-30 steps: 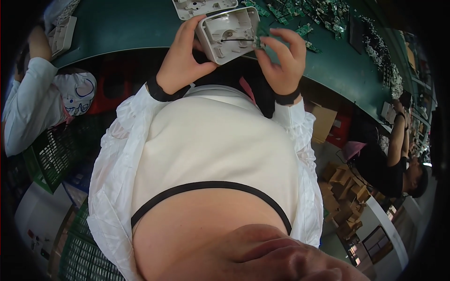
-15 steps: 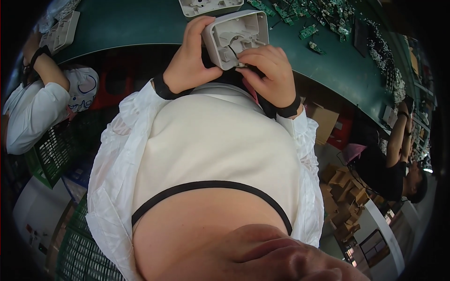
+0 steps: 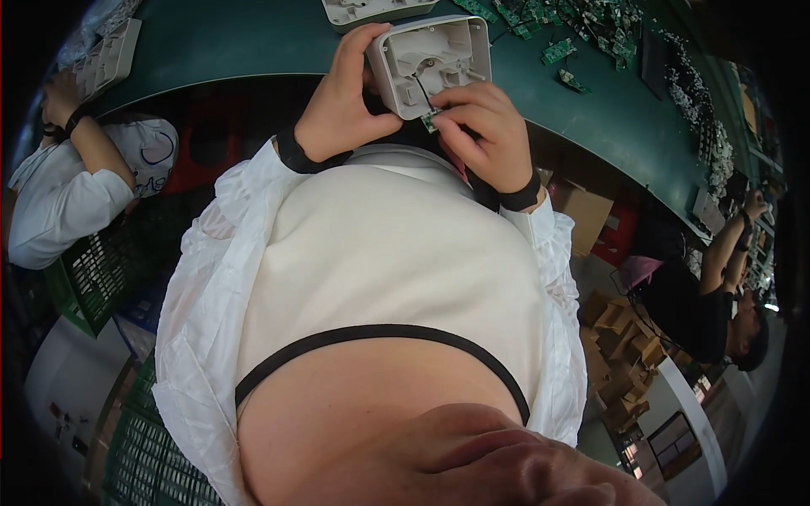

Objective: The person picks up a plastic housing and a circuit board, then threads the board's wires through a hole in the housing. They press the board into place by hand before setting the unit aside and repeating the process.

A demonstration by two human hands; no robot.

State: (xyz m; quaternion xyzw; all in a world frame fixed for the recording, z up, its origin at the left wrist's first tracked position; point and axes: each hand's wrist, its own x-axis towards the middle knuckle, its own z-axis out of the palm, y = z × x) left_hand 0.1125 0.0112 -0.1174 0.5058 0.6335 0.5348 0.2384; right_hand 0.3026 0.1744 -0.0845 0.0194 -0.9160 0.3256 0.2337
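Observation:
My left hand (image 3: 342, 110) grips the left side of a light grey plastic housing (image 3: 389, 80), tilted so its hollow inside faces me. Moulded posts and ribs show in the housing. From inside it a thin black wire (image 3: 424, 91) runs down to a small green circuit board (image 3: 429, 123) at the housing's near edge. That board is pinched between the thumb and fingers of my right hand (image 3: 485, 135), which partly cover it.
Another grey housing (image 3: 375, 10) lies on the green table (image 3: 253, 42) beyond. Several circuit boards (image 3: 591, 25) are heaped at the far right, beside small white parts (image 3: 696, 110). Co-workers sit at left (image 3: 76, 185) and right (image 3: 688, 304).
The small board has come further into view, turned below the housing's near edge in my right fingers. The housing has shifted slightly right and up. The co-workers' arms have moved.

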